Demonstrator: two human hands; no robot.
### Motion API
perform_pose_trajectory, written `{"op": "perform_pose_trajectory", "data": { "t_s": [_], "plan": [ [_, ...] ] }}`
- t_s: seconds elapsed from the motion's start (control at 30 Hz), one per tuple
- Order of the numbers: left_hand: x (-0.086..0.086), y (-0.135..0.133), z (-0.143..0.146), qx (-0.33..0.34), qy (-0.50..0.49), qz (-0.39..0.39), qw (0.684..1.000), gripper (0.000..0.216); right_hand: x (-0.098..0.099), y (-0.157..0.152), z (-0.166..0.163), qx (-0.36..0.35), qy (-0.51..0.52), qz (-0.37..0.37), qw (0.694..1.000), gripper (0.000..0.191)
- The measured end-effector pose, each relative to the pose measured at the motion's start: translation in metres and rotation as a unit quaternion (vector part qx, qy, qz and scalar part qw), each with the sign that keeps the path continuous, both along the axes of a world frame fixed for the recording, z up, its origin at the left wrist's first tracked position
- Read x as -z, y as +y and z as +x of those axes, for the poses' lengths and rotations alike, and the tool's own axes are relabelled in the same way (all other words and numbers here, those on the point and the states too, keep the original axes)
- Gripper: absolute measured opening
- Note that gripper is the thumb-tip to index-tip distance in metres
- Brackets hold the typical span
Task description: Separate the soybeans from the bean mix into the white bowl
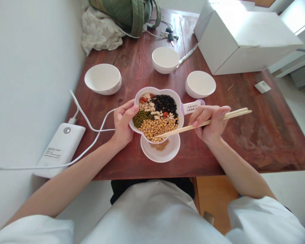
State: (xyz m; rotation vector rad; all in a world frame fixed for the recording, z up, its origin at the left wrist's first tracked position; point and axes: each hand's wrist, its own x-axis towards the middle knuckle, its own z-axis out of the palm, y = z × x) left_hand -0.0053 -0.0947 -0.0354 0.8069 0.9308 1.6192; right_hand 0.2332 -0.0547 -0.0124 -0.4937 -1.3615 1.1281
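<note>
My left hand (122,123) grips the left rim of a white divided dish with a lilac edge (157,90). Its compartments hold black beans (165,104), green mung beans (141,118), yellow soybeans (155,128) and pale seeds mixed with red beans (145,103). My right hand (208,122) holds wooden chopsticks (234,114), their tips lying over the soybeans. Below the dish, a small white saucer (165,154) holds a little pile of soybeans (160,145), partly hidden by the dish.
Several white bowls (103,78) stand on the reddish wooden table (259,135), with a white cardboard box (244,44) at the back right. A white power bank (59,149) and its cable lie at the left, by a wall. Keys (169,35) and a green bag (124,13) sit behind.
</note>
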Motion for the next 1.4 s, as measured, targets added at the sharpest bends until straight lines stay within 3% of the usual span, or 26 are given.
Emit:
{"op": "perform_pose_trajectory", "data": {
  "t_s": [1.4],
  "plan": [
    [-0.0012,-0.0009,0.0014,-0.007,0.009,0.002,1.000,0.022,-0.0020,0.0004,-0.0020,0.022,-0.011,-0.010,1.000,0.071]
  ]
}}
